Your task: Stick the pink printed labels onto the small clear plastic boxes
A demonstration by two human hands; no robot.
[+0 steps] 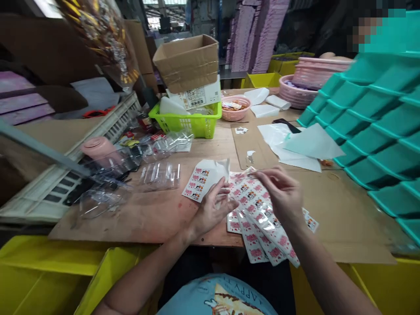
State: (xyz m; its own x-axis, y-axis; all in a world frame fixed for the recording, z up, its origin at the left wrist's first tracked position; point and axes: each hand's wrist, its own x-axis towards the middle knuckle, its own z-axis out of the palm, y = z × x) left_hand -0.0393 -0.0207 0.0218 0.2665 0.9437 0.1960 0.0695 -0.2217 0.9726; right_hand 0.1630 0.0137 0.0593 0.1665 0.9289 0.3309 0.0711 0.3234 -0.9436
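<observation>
Several glossy sticker sheets lie fanned out over the table's front edge, printed with rows of pink figures and small cats. Over their upper right part, my right hand is closed in a pinch, fingertips at the top edge of the uppermost sheet. Whatever is between those fingertips is too small to make out. My left hand is open at the sheets' left side, thumb apart from the slightly bent fingers. Just beyond it lies a white backing sheet with a few cat and pink stickers along its left part.
Clear plastic trays lie at the left beside a pink bottle-like object. Behind stand a green basket holding a cardboard box, and a pink basket. White papers and stacked teal bins are at the right.
</observation>
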